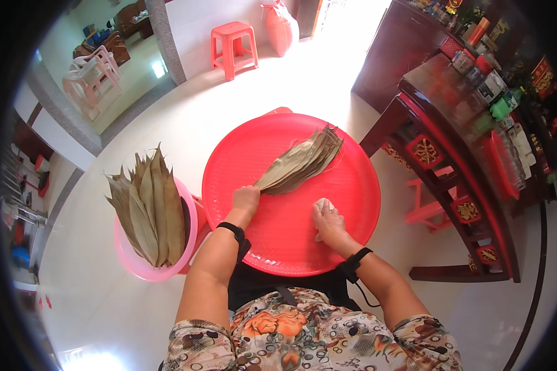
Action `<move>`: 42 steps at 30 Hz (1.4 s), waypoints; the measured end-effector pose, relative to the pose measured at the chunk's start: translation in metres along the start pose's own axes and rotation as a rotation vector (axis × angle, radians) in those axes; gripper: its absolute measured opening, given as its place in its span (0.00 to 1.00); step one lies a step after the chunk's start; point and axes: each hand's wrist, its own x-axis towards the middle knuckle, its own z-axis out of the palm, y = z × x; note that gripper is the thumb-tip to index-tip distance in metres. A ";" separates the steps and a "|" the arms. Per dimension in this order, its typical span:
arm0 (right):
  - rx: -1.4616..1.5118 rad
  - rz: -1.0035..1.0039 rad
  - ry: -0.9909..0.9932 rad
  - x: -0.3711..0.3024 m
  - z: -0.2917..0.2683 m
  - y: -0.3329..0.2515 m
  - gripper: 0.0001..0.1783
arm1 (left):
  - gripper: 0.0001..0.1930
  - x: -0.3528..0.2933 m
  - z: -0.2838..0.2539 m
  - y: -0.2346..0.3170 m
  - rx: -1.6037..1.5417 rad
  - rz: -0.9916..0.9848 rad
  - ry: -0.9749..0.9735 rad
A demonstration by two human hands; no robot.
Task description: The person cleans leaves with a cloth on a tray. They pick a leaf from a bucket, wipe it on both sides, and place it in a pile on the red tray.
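A sheaf of long, dried olive-brown leaves [303, 162] lies slanted across a large round red tray [272, 247]. My left hand [246, 199] is closed round the narrow near-left end of the sheaf, and the wider tips fan out toward the far right. Over the right part of the tray, my right hand [330, 225] is closed on a crumpled white cloth [323, 203], mostly hidden under the fingers. More leaves of the same kind [151, 210] stand upright in a pink basin [141, 269] to the left of the tray.
A red stool [234, 46] and a full red sack [281, 28] stand at the far wall. On the right is a dark carved wooden table [464, 154] crowded with jars and packages, with a red stool [430, 207] beneath it. Pale chairs [96, 71] show through the far-left doorway.
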 end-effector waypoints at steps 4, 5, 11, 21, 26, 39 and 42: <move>-0.014 0.010 -0.011 -0.002 0.005 -0.001 0.63 | 0.07 -0.012 -0.004 -0.017 0.025 0.055 0.054; -0.011 0.004 -0.016 -0.001 0.007 -0.001 0.63 | 0.06 -0.015 -0.002 -0.024 0.006 0.086 0.061; 0.034 -0.008 0.041 0.000 0.002 0.003 0.63 | 0.04 -0.039 -0.024 -0.042 -0.097 0.202 -0.111; 0.678 0.028 0.290 0.000 0.007 0.079 0.36 | 0.09 -0.084 -0.055 0.038 -0.209 0.486 0.455; 0.748 0.206 0.673 -0.003 -0.017 0.145 0.32 | 0.10 -0.114 0.013 0.048 -0.116 0.466 -0.033; 0.212 -0.708 0.324 -0.017 0.030 -0.064 0.41 | 0.43 -0.150 -0.052 0.069 -0.278 0.235 -0.424; 0.182 -0.453 0.023 -0.027 -0.019 -0.055 0.60 | 0.43 -0.155 -0.048 0.061 -0.157 0.207 -0.507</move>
